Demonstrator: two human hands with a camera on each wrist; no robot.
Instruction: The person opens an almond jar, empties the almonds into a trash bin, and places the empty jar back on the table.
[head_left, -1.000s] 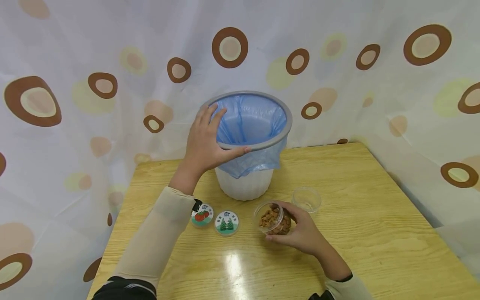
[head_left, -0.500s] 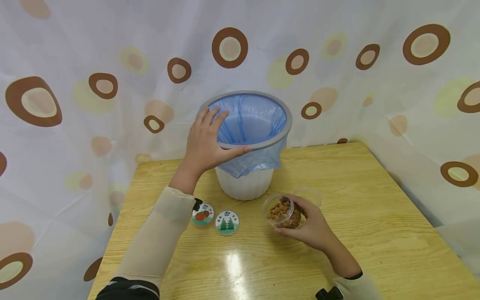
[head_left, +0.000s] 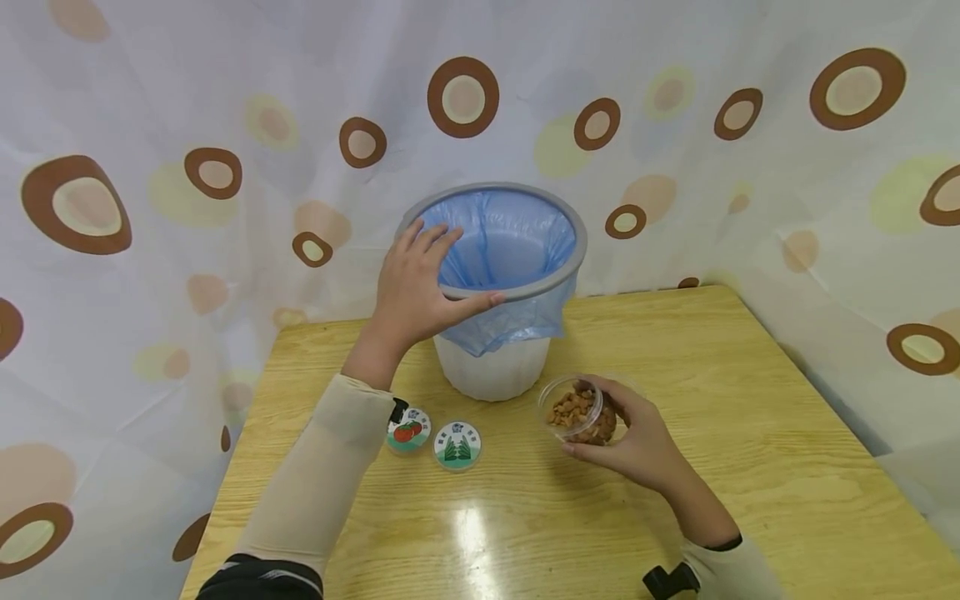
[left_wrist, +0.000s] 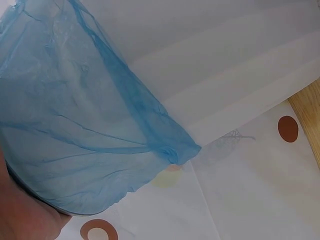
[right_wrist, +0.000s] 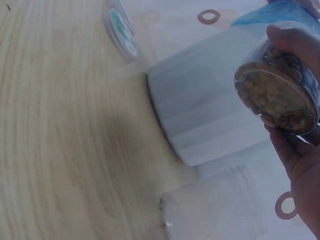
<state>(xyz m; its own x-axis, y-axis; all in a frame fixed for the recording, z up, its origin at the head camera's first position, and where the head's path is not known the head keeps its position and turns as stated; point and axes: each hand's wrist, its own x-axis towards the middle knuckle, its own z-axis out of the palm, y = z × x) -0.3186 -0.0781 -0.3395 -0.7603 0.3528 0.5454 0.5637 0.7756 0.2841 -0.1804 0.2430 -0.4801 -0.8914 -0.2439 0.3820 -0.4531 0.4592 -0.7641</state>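
Note:
My right hand grips a clear plastic jar part-filled with small brown nut-like pieces. Its mouth is uncovered and tilts left, above the table; the right wrist view shows its round base. Spread over the left rim of a white bin lies my left hand, fingers fairly straight and thumb along the front edge. A blue bag lines this bin and folds over outside below the grey rim. In the left wrist view the bag hangs down beside the palm.
Two round lidded containers stand in front of the bin, one lid with tomatoes, one with green leaves. A clear tub stands near the bin, mostly hidden behind my right hand in the head view. Patterned cloth hangs behind the wooden table.
My right hand has carried the jar to the right and a little farther away, now covering most of the clear tub. The left hand stays on the bin rim.

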